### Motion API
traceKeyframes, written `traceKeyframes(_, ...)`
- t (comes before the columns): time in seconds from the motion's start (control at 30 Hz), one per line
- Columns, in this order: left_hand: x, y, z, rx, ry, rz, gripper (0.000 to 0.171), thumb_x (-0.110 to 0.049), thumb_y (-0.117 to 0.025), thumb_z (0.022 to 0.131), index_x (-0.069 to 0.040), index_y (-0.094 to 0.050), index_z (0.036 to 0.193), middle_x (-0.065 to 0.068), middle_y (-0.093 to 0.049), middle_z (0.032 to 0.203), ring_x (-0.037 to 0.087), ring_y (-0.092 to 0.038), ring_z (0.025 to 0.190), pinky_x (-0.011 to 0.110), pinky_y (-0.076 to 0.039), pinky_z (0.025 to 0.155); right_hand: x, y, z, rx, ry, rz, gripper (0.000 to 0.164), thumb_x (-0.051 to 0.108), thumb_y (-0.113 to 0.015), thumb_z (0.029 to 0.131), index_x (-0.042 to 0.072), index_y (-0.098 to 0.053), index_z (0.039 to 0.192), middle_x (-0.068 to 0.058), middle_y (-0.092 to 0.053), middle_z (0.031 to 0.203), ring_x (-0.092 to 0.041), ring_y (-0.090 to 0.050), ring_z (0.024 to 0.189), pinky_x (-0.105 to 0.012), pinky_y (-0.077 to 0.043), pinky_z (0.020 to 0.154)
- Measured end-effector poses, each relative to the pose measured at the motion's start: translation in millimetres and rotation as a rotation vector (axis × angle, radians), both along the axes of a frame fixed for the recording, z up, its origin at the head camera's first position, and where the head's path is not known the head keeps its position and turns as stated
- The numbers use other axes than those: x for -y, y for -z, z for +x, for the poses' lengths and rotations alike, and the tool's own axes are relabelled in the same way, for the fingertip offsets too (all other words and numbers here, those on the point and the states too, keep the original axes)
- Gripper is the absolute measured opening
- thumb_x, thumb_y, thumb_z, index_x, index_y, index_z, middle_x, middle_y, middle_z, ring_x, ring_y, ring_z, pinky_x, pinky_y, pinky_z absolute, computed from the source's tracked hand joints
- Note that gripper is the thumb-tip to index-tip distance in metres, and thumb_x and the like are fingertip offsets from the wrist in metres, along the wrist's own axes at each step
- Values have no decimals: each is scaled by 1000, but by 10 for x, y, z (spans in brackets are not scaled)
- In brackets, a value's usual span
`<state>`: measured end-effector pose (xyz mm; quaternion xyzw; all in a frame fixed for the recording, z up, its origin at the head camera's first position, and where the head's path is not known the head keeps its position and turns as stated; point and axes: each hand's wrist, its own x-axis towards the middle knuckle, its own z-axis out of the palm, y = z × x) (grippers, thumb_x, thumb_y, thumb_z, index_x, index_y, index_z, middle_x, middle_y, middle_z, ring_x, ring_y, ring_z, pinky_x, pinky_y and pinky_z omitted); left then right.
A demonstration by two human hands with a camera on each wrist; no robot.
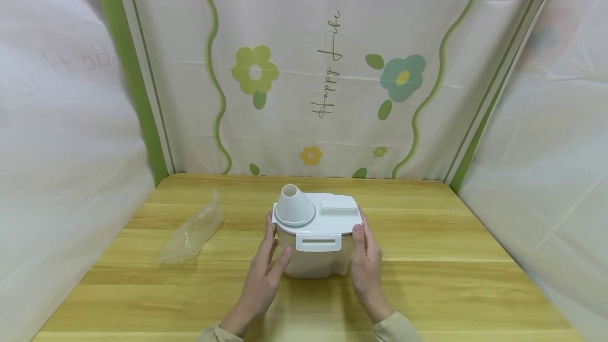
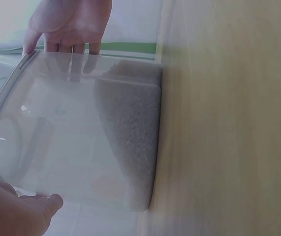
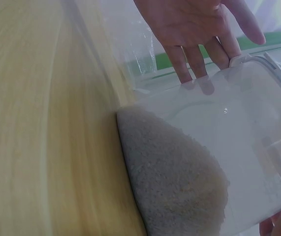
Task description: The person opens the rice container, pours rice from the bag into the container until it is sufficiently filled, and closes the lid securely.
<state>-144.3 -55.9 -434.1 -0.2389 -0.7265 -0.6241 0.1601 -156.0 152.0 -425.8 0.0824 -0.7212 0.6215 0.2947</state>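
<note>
A clear rice container [image 1: 315, 265] stands upright on the table, its white lid [image 1: 334, 220] on top and a latch [image 1: 319, 242] on the front. A hollow white cone-shaped piece [image 1: 294, 207] sits on the lid's left part. Pale rice-like grains [image 3: 174, 172] slope inside, along the bottom. My left hand [image 1: 260, 281] touches the container's left side with fairly straight fingers, its thumb spread away. On the other side, my right hand [image 1: 368, 268] holds the container, thumb on the lid's front corner and fingers along the right wall.
A crumpled clear plastic bag [image 1: 192, 234] lies on the wooden table [image 1: 456, 273], left of the container. Printed fabric curtains [image 1: 294, 136] with flowers enclose the back and both sides.
</note>
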Motion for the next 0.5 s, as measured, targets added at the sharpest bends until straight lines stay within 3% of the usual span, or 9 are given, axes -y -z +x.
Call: traceKeyframes(0.5,0,-7,5,-12,-6,-16,71,-16,-49,105,-14,-2,158,-2,-3,163,19,-9,146,37,-21,114,0,-3,5,28,-11,-16,43,27,-35,109,20,-39,151,3,-42,149,-13,-37,137,-23,-28,111)
